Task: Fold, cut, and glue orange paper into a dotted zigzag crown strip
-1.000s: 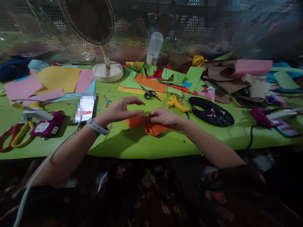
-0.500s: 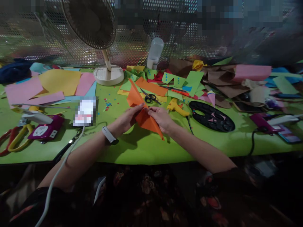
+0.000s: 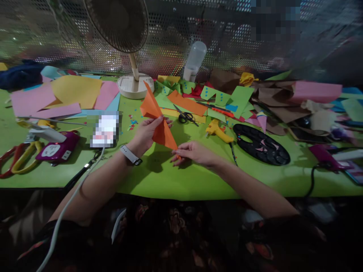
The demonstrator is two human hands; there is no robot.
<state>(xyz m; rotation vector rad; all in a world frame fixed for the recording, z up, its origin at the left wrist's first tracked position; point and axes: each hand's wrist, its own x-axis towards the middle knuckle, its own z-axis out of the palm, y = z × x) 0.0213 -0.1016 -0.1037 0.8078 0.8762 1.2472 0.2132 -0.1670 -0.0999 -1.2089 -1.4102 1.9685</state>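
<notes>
A folded piece of orange paper (image 3: 164, 135) is held above the green tabletop, its long point rising up and to the left. My left hand (image 3: 146, 134) pinches it near the middle, thumb on the near face, some fingers hidden behind. At the paper's lower right tip, my right hand (image 3: 193, 153) grips the end between thumb and fingers. Just beyond the hands lie black-handled scissors (image 3: 185, 117) and a flat orange sheet (image 3: 187, 102). A yellow glue gun (image 3: 218, 131) rests to the right of them.
A black palette (image 3: 262, 145) holds pink scraps on the right. Coloured paper sheets (image 3: 76, 92) and a white fan base (image 3: 133, 87) are at the back left. A phone (image 3: 105, 130) with a white cable, a purple device (image 3: 58, 146) and red and yellow handles (image 3: 21, 158) lie left.
My right hand has slid from the paper's middle down to its lower right tip. The left hand keeps hold near the middle. The view has shifted slightly.
</notes>
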